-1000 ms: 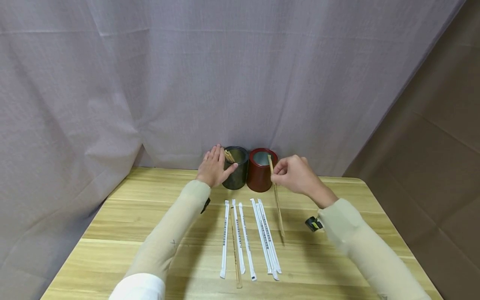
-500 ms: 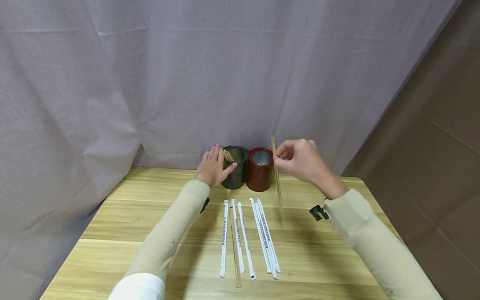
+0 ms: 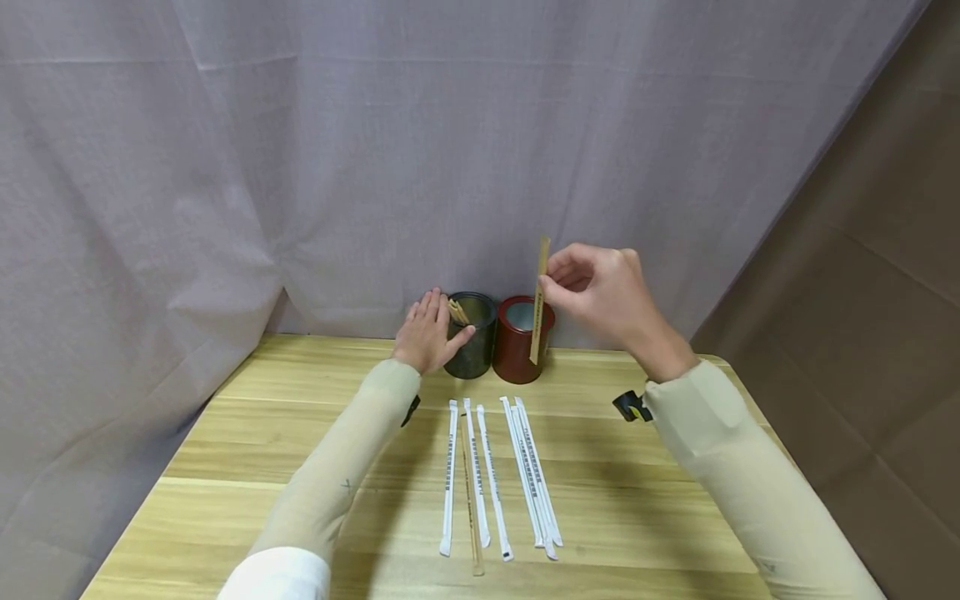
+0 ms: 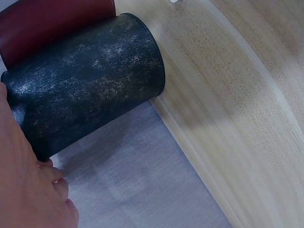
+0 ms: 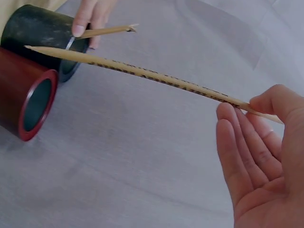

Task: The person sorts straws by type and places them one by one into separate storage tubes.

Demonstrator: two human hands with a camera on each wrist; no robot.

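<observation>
Raised: brown straw (image 3: 539, 300) by right hand (image 3: 600, 300) | lower tip hides red cup (image 3: 519, 350) rim

Bare hands (image 3: 600, 300); long beige sleeves (image 3: 341, 475), a white cuff (image 3: 277, 579), black wrist-mounted devices (image 3: 632, 406).

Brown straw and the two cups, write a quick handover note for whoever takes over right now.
Right hand pinches the brown straw upright, its lower end near the red cup rim, not yet inside.
Left hand rests on the dark cup, which holds brown straws.
Done: those straws in the dark cup.
Left: white straws and one brown straw lying on the table.
</observation>
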